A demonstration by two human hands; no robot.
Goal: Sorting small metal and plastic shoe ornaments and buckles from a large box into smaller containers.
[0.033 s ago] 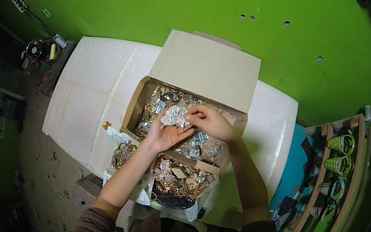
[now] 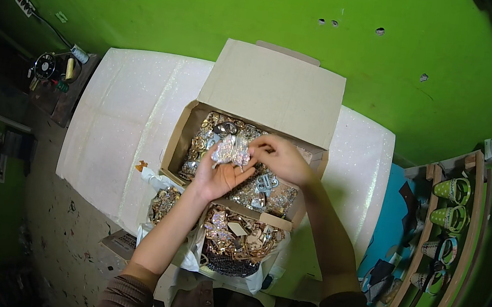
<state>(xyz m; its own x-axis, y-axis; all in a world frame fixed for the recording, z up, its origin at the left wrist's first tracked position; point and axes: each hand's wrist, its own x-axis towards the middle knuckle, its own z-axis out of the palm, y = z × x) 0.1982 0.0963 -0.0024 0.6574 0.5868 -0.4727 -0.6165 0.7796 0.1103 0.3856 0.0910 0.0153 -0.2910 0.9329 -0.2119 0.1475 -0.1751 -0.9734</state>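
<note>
"One white, glitter-flecked work surface (image 2: 128,108). Borne on it?"

"One tan cardboard box (image 2: 272,92), lid raised, packed with silver and gold-toned metal ornaments (image 2: 267,184). Nearer the body, one white plastic bag (image 2: 257,284), heaped with gold-toned trim and dark beads."

"Hands?"

"Two, above the box. Left hand (image 2: 218,178): palm up, fingers loosely spread beneath the item. Right hand (image 2: 285,158): thumb and forefinger drawn narrow at the item's right edge; whether they grip it, I cannot tell."

"And the item?"

"One silvery, iridescent, crystal-studded decorative piece (image 2: 233,150), lying across the left hand, over the box."

"Hazards?"

"Bag: a brush from a forearm could spill its heap. Piece: it could slide off the left hand, should the palm tip or the right fingers tug; fallen among similar glitter, it would be hard to pick out. Stones might work loose if the edge is bent sharply."

"Changes against the earlier frame?"

"Box and bag: none noted. Right hand: slightly higher. Left hand: nearly unchanged. Piece: shown flatter, its sparkle in straighter rows, where earlier it looked more bunched; probably turned a little."
</note>
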